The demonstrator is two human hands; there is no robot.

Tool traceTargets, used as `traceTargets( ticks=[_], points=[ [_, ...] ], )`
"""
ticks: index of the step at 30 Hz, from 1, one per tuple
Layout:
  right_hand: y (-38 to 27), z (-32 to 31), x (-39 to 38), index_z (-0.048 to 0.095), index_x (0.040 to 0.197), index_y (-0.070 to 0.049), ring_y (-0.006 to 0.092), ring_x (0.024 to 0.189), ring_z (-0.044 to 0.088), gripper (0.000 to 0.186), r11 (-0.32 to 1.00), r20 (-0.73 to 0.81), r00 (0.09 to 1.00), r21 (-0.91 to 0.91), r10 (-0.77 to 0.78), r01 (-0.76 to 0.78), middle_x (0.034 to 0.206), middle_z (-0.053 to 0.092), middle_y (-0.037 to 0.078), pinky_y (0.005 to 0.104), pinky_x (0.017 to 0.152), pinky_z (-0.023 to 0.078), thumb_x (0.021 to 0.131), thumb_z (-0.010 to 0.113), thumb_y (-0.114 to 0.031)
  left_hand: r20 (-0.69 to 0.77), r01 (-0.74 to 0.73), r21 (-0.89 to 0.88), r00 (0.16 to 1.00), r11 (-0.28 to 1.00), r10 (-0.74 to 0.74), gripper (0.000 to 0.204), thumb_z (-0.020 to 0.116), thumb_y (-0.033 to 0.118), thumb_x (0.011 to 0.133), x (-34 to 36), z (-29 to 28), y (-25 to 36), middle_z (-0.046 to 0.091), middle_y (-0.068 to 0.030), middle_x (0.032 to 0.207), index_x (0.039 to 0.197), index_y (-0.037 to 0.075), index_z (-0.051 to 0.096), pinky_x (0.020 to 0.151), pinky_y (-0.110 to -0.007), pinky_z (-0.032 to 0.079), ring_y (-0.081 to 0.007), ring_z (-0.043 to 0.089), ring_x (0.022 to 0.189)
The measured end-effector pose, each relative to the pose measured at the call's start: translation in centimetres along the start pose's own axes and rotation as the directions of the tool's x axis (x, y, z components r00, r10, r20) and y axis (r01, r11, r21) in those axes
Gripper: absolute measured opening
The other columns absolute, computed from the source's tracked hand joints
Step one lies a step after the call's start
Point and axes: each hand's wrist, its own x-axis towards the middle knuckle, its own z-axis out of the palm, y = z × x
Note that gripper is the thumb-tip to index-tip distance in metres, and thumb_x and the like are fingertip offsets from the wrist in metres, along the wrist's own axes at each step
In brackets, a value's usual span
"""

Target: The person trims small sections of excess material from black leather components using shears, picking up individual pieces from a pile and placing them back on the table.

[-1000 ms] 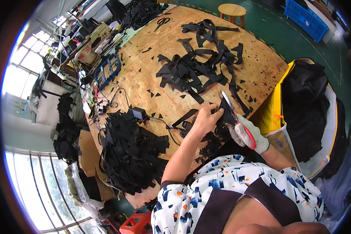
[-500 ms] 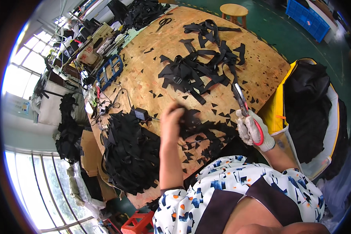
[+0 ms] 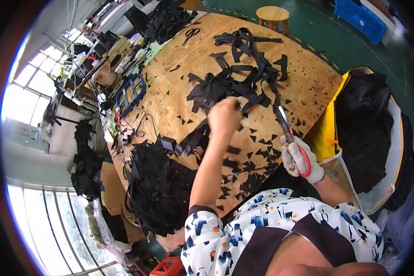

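Note:
My left hand (image 3: 224,117), bare and slightly blurred, is at the near edge of a pile of black webbing straps (image 3: 225,83). Its fingers curl closed, and what they hold is hidden behind the knuckles. A blurred black strap (image 3: 194,140) lies left of that wrist. My right hand (image 3: 303,161), in a white knitted glove, is closed around scissors (image 3: 303,154) with red handles, blades pointing up and away. A larger heap of cut black pieces (image 3: 156,188) is left of my left forearm. Small black triangular scraps (image 3: 262,149) are scattered between my hands.
The wooden table (image 3: 179,87) also bears black scissors (image 3: 191,35), a black power adapter (image 3: 168,143) with cables and a blue plastic frame (image 3: 131,94). A yellow-edged bag (image 3: 329,122) of black material stands at the right. A wooden stool (image 3: 273,15) is beyond the table.
My left hand has moved up and away from the near scraps to the strap pile. A black strap now shows by the left heap. My right hand still holds the scissors, nearly unmoved.

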Motion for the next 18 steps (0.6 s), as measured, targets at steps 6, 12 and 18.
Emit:
traceTargets(
  ticks=[6, 12, 18],
  points=[
    [-0.6, -0.2, -0.5, 0.046, 0.121, -0.009, 0.0079, 0.043, 0.042, 0.035, 0.997, 0.058, 0.998, 0.081, -0.011, 0.007, 0.067, 0.050, 0.001, 0.0220, 0.031, 0.034, 0.095, 0.051, -0.031, 0.316, -0.300, 0.272, 0.925, 0.914, 0.210, 0.008, 0.061, 0.011, 0.072, 0.7, 10.3, 0.4, 0.058, -0.0061, 0.082, 0.080, 0.007, 0.059, 0.066, -0.036, 0.049, -0.0245, 0.062, 0.080],
    [-0.4, -1.0, -0.2, 0.045, 0.119, -0.009, 0.0090, 0.043, 0.042, 0.035, 0.987, 0.089, 0.996, 0.161, 0.013, -0.027, 0.067, 0.050, 0.001, 0.0221, 0.031, 0.034, 0.094, 0.053, -0.032, 0.320, -0.213, 0.316, 0.941, 0.925, 0.108, 0.009, 0.063, 0.012, 0.069, 0.2, 11.4, -1.5, 0.065, -0.0063, 0.083, 0.077, 0.009, 0.064, 0.073, -0.037, 0.048, -0.0239, 0.062, 0.085],
    [-0.3, -0.9, -0.5, 0.044, 0.121, -0.008, 0.0093, 0.046, 0.044, 0.043, 0.992, 0.064, 0.993, -0.083, -0.095, 0.100, 0.068, 0.050, 0.002, 0.0226, 0.034, 0.036, 0.092, 0.054, -0.038, 0.286, 0.346, -0.188, 0.915, 0.919, -0.286, 0.024, 0.065, 0.019, 0.082, 0.1, 2.4, 1.6, 0.068, -0.0132, 0.085, 0.099, 0.003, 0.067, 0.066, -0.036, 0.049, -0.0248, 0.065, 0.073]
  ],
)
